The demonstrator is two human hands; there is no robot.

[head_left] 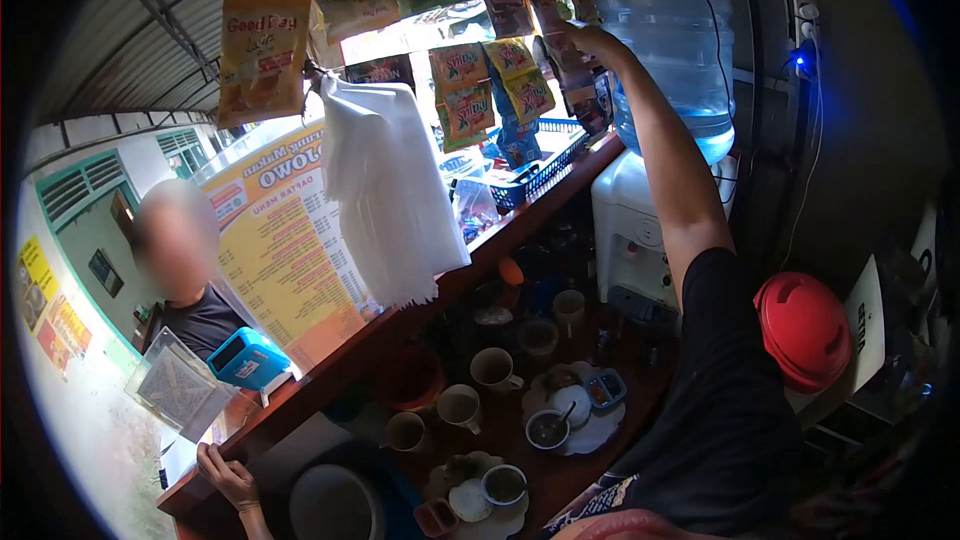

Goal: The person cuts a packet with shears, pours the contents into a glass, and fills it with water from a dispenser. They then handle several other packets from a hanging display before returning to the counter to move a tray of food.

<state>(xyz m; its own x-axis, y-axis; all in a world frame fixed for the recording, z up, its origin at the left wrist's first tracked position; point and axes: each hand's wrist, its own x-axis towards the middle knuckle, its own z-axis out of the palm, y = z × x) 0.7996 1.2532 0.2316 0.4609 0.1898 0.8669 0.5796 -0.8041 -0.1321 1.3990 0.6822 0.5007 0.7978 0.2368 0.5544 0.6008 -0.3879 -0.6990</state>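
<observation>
My right hand (592, 42) is raised at the end of an outstretched arm, its fingers closed at a hanging strip of drink sachets (570, 65) beside the water dispenser. Its fingertips are partly lost among the dark packets. Low on the left, my left hand (230, 480) has its fingers curled over the edge of the wooden counter (330, 375). Further sachets, orange-green ones (465, 100) and a brown-gold strip (262, 35), hang in rows over the counter. White plastic bags (385, 180) hang in a bundle between them.
The water dispenser (640, 230) carries a large blue bottle (670, 60). Below are several cups (495, 368) and plates of rice (600, 430) with bowls. A red helmet-like object (803, 330) is at right. Behind the menu banner (290, 240) stands a person (200, 315). A blue basket (540, 165) sits on the counter.
</observation>
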